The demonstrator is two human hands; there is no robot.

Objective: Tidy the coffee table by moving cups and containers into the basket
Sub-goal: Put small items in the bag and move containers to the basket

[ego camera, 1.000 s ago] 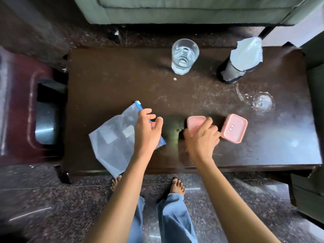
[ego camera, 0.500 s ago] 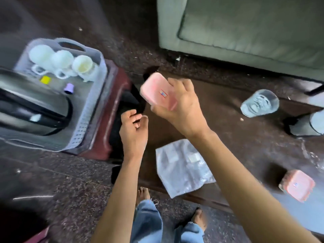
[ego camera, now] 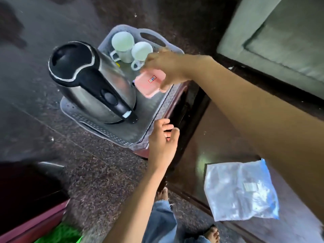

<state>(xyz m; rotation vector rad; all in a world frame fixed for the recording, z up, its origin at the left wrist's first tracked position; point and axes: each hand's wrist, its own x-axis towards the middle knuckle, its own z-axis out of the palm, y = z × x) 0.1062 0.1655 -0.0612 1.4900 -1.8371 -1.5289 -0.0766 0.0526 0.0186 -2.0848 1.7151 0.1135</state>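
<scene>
Pink plastic container [ego camera: 147,85] looks light, stiff, slick; your right hand [ego camera: 166,67] grips its rim over the basket [ego camera: 108,135], by its counter [ego camera: 219,137] edge. Left hand [ego camera: 162,139] hangs loosely curled, empty.

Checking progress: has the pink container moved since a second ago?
Yes. The right hand has carried the pink container off the coffee table and over the basket, beside the kettle.
</scene>
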